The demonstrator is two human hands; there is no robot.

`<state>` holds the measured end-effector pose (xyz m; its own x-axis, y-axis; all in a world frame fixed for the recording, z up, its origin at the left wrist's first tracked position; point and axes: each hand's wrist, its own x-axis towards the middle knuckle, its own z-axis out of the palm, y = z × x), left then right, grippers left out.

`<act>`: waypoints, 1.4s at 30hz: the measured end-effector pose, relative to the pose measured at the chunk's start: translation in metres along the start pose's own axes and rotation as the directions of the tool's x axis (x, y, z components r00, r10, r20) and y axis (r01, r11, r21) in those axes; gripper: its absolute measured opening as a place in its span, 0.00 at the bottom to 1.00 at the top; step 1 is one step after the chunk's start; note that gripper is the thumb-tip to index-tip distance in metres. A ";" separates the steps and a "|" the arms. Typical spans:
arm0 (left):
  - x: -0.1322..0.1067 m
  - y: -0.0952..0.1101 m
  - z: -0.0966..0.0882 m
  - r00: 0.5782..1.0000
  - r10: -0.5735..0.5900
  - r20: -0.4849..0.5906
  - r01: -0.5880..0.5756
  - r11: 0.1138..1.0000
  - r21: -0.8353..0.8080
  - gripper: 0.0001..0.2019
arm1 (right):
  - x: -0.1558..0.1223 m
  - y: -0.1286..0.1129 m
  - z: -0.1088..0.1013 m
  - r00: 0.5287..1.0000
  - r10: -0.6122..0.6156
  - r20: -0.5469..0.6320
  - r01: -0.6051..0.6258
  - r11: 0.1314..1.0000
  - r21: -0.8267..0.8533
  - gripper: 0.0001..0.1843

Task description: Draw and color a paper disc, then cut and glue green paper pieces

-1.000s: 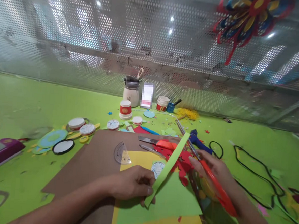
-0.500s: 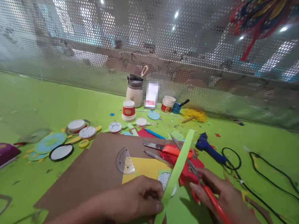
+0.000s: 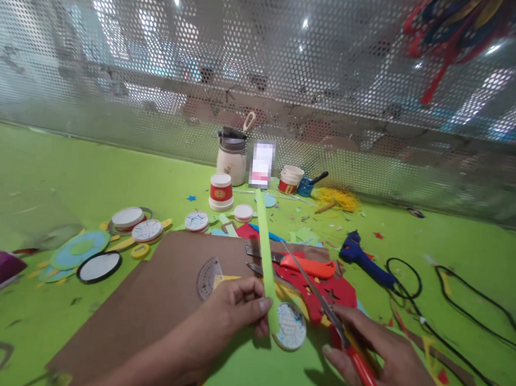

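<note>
My left hand [image 3: 237, 311] pinches a light green paper strip [image 3: 267, 246] near its lower end, and the strip stands up and tilts slightly left. Red-handled scissors [image 3: 341, 332] lie in my right hand [image 3: 388, 355], their blades pointing up and left, apart from the strip. Under the strip's lower end lies a round disc with a blue line pattern [image 3: 292, 327], on green paper [image 3: 268, 374]. Beyond the scissors are an orange utility knife [image 3: 312, 267] and red paper with cut-out shapes [image 3: 341, 294].
A brown sheet [image 3: 142, 302] carries a clear protractor [image 3: 208, 277]. At right sits a blue glue gun [image 3: 367, 261] with its black cord. Lidded tubs and a jar [image 3: 231, 159] stand at the back, before a perforated screen. Round lids [image 3: 147, 231] lie at left.
The green strip has swung from leaning right to leaning left, away from the scissors. My left hand has moved up slightly, and more of the patterned disc shows.
</note>
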<state>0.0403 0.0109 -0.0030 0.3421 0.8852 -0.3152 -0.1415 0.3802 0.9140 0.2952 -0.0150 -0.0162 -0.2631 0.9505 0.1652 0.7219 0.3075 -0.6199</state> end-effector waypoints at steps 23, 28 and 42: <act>0.004 0.003 -0.005 0.997 0.020 -0.080 -0.039 0.968 -0.248 0.16 | 0.002 -0.030 0.000 0.994 0.104 -0.016 -0.100 0.982 0.162 0.18; 0.006 0.015 -0.012 0.981 0.101 -0.163 -0.141 0.957 -0.255 0.10 | 0.008 -0.029 -0.004 0.995 0.099 -0.033 -0.091 0.977 0.191 0.19; -0.005 0.050 -0.014 0.877 0.239 -0.417 -0.392 0.857 -0.335 0.05 | 0.014 -0.053 -0.002 0.993 0.004 0.116 -0.032 0.971 0.238 0.20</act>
<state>0.0184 0.0298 0.0408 -0.1206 0.9790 -0.1646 -0.5667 0.0682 0.8211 0.2542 -0.0178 0.0210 -0.3326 0.9403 0.0723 0.5567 0.2577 -0.7897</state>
